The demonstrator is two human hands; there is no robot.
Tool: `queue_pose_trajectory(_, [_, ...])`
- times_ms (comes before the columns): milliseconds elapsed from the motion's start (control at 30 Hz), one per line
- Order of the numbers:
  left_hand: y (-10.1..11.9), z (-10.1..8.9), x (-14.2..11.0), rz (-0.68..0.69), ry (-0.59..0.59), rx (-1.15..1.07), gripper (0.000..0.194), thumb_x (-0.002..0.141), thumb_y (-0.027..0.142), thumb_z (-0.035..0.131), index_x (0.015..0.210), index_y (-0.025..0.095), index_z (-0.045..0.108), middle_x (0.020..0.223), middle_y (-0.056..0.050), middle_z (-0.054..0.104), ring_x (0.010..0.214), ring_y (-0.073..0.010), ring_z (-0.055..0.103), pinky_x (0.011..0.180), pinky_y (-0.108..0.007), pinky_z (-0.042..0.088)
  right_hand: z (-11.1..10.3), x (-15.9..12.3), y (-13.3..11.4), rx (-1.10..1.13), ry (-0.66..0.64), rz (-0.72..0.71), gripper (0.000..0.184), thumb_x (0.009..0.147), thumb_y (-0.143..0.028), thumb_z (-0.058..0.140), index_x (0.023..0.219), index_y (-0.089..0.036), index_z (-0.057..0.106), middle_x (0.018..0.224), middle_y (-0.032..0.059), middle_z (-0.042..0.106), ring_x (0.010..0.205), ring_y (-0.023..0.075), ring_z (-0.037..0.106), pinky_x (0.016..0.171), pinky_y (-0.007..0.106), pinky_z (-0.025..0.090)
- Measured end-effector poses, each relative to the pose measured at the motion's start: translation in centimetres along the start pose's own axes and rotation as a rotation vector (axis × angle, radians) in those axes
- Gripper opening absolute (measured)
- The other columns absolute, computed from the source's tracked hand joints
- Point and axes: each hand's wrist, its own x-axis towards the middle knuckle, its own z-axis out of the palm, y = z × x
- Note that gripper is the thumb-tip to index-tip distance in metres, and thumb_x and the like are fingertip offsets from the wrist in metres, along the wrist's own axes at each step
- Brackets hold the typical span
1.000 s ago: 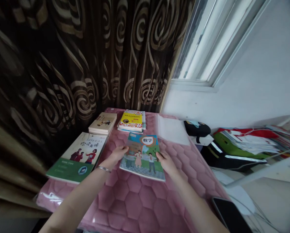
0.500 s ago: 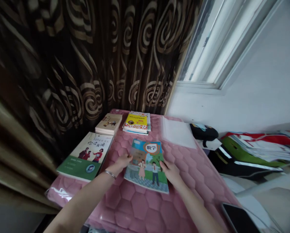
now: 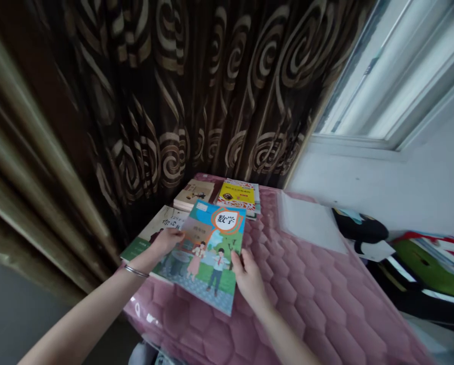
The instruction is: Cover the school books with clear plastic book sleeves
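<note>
A blue and green textbook (image 3: 207, 258), its cover showing two cartoon figures and a title in an orange-rimmed bubble, is held up between both hands. My left hand (image 3: 168, 243) grips its left edge, thumb on the cover. On the right edge my right hand (image 3: 247, 271) is closed, also thumb on top; the fingers beneath are hidden. Behind the textbook's left side lies a white and green book (image 3: 145, 243), partly covered from view by it and by my left hand. A silver bangle (image 3: 136, 271) is on my left wrist.
Tan books (image 3: 194, 194) and a yellow-covered stack (image 3: 237, 194) lie at the back of the pink quilted table (image 3: 287, 289). Whitish sheets (image 3: 312, 223) rest at the back right. Beyond the right edge are a black item (image 3: 359, 225) and piled papers. A patterned curtain (image 3: 227, 91) hangs behind.
Both hands have lifted the textbook and carried it left, so that it now overlaps the white and green book in view. The camera view has swung left.
</note>
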Motion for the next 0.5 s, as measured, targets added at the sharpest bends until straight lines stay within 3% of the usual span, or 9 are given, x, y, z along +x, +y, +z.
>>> queue_pose_trajectory(133, [-2.4,-4.4,0.1,-0.025,0.121,0.121,0.026,0.075,0.034,0.063,0.054,0.020,0.058,0.049,0.001,0.056,0.055,-0.0177,0.056,0.054,-0.027,0.036,5.8,0.5,-1.6,0.015,-0.042,-0.054,0.033,0.089,-0.056,0.040,0.078,-0.027,0.050,0.074,0.0056,0.067,0.070,0.0226,0.063,0.064,0.030,0.048])
queue_pose_trajectory(233, [-3.9,-6.7,0.3,-0.049,0.206,0.232,0.013,0.078,0.028,0.062,0.068,0.020,0.064,0.054,0.001,0.059,0.059,-0.0183,0.060,0.057,-0.026,0.037,9.5,1.4,-2.2,-0.002,-0.060,-0.075,0.033,0.089,-0.055,0.038,0.076,-0.027,0.048,0.073,0.0060,0.066,0.070,0.0229,0.064,0.065,0.030,0.047])
queue_pose_trajectory(367, [-5.4,-8.3,0.9,-0.085,0.247,0.368,0.012,0.084,0.024,0.057,0.088,0.018,0.066,0.063,-0.002,0.065,0.069,-0.0210,0.065,0.064,-0.027,0.041,13.1,2.4,-2.2,-0.062,-0.083,-0.102,0.027,0.090,-0.047,0.040,0.076,-0.026,0.049,0.075,0.0077,0.067,0.074,0.0236,0.066,0.066,0.030,0.047])
queue_pose_trajectory(500, [-6.5,-8.6,1.7,-0.079,0.242,0.493,0.014,0.088,0.020,0.054,0.093,0.015,0.066,0.079,-0.009,0.069,0.082,-0.0237,0.067,0.074,-0.029,0.045,15.1,2.8,-1.6,-0.195,-0.092,-0.103,0.020,0.090,-0.037,0.044,0.078,-0.023,0.052,0.076,0.0108,0.069,0.075,0.0248,0.067,0.065,0.030,0.046])
